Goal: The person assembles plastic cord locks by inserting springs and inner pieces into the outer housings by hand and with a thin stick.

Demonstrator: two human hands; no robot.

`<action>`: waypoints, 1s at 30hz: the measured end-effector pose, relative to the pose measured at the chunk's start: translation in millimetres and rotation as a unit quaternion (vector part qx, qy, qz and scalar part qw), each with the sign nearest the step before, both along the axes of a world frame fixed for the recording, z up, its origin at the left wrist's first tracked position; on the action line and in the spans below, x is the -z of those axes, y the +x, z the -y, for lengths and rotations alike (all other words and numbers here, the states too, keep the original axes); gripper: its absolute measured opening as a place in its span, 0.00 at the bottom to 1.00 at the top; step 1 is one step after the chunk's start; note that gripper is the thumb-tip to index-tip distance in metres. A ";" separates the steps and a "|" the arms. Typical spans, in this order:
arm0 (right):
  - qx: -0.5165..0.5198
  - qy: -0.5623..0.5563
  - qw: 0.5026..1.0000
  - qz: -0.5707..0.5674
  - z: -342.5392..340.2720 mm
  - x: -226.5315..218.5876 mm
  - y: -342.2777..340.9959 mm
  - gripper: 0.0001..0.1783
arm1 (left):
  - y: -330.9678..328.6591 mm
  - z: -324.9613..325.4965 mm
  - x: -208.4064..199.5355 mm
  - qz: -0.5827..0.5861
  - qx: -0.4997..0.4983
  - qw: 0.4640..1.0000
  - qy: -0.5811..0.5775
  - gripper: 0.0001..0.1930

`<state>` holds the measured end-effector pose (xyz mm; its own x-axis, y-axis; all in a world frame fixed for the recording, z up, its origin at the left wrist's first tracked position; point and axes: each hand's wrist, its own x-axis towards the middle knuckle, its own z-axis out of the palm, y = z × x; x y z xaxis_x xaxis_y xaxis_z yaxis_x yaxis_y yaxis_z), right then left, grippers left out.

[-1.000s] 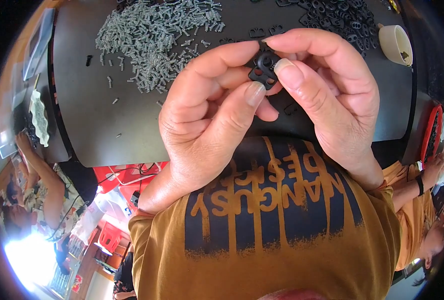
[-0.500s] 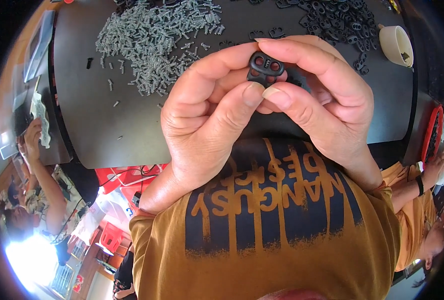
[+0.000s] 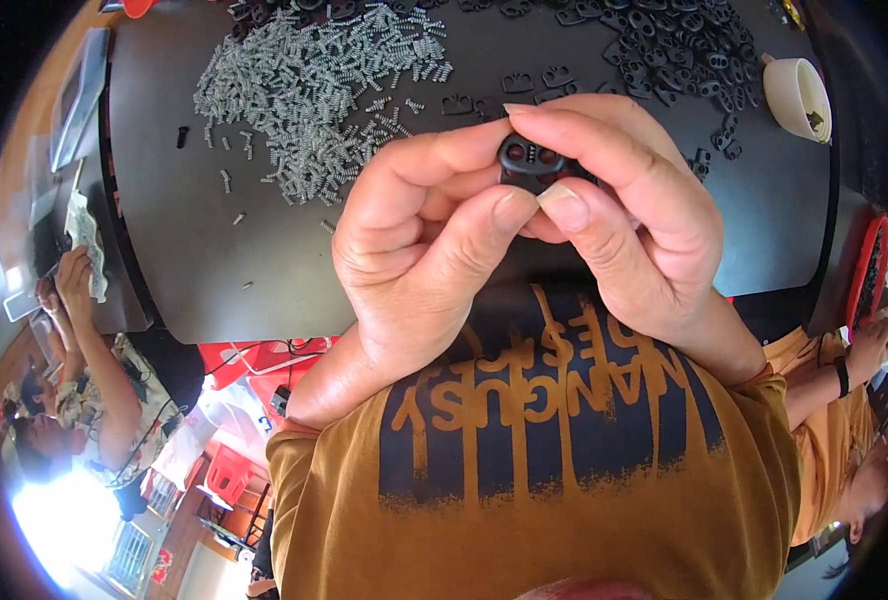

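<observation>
A small black plastic cord lock (image 3: 531, 157) with two round holes is pinched between both my hands, above the near part of the dark table (image 3: 234, 250). My left hand (image 3: 409, 225) closes on its left side, thumb below and index finger above. From the other side my right hand (image 3: 644, 190) grips it the same way, the two thumb tips almost meeting at its lower edge. Its underside and the other fingertips are hidden.
Beyond my left hand lies a heap of metal springs (image 3: 304, 90), with several strays around it. Black plastic cord lock parts (image 3: 679, 50) are piled at the far right, beside a cream cup (image 3: 794, 95). Co-workers sit at both sides, one holding a pale strip (image 3: 86, 235).
The cord lock has tipped between my fingers, so its lower pair of holes no longer shows. My thumbs have shifted slightly down, and my right hand has drawn a little inward.
</observation>
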<state>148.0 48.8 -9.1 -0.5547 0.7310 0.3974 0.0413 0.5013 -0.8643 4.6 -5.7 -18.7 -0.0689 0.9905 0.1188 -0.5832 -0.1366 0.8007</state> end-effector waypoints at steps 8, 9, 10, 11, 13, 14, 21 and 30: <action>-0.007 0.014 1.000 -0.023 8.2 7.9 -5.3 0.15 | -1.8 3.6 8.2 -0.004 -0.018 0.996 0.084 0.17; -0.010 0.019 0.999 -0.034 8.6 9.4 -6.3 0.15 | -4.0 3.6 10.3 -0.004 -0.018 0.996 0.082 0.17; -0.013 0.024 0.999 -0.044 9.0 10.7 -7.3 0.15 | -7.1 3.6 13.8 -0.024 -0.014 0.995 0.100 0.17; -0.013 0.023 0.999 -0.044 7.7 11.7 -7.9 0.15 | -8.9 2.5 15.7 -0.046 -0.011 0.992 0.118 0.17; -0.012 0.025 0.998 -0.050 4.4 12.9 -9.1 0.15 | -9.7 0.7 14.5 -0.053 -0.009 0.994 0.100 0.17; -0.011 0.029 0.998 -0.053 3.3 11.2 -8.7 0.15 | -9.5 -0.9 12.2 -0.062 -0.005 0.994 0.086 0.17; 0.027 0.057 0.998 -0.032 -1.2 -2.6 2.7 0.23 | -12.3 -4.1 -1.5 -0.029 0.063 0.998 0.005 0.13; 0.113 0.025 0.990 -0.079 10.4 -6.7 15.2 0.22 | -11.7 -65.7 -57.0 -0.281 0.003 0.956 -0.082 0.09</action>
<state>163.3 38.4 -2.3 -0.3069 0.8065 0.5053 0.0234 0.5372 -0.8432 -7.1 60.0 38.3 -0.0340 0.9992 -0.0209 -0.0554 0.0190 0.9983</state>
